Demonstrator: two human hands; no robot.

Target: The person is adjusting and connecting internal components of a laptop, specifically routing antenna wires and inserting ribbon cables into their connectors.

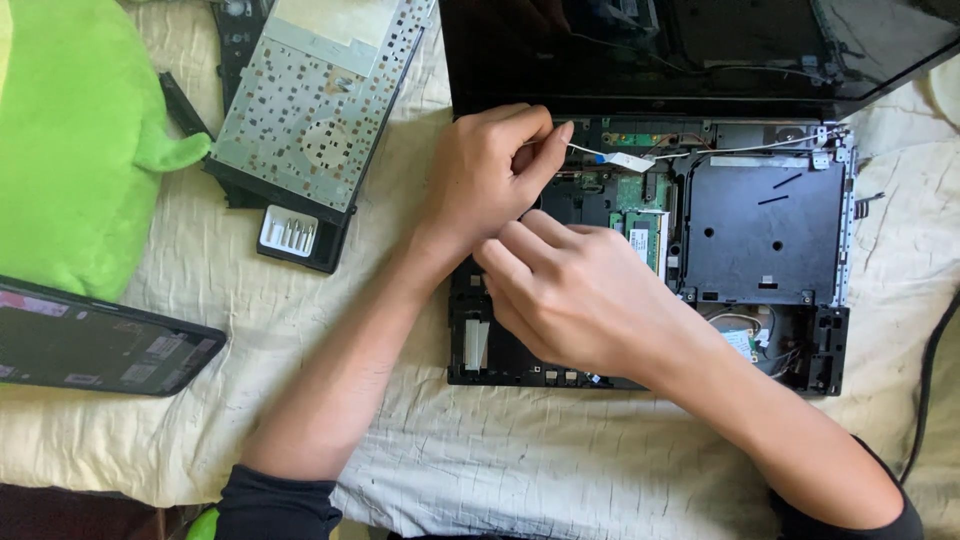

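Observation:
An opened black laptop (pixel 765 225) lies on a cream bedsheet with its top cover off, showing green circuit boards, a memory stick and a dark drive bay. My left hand (pixel 485 170) pinches a thin white flat cable (pixel 610 157) near the hinge edge. My right hand (pixel 575 295) rests over the left part of the laptop base, fingers curled and pointing left; what its fingertips touch is hidden. The dark screen (pixel 690 45) stands open at the top.
A removed keyboard (pixel 315 95) lies face down at the upper left, a small bit holder (pixel 290 232) beside it. A green plush (pixel 75 140) and a black panel (pixel 95 340) lie at the left. A black cord (pixel 930 380) runs along the right edge.

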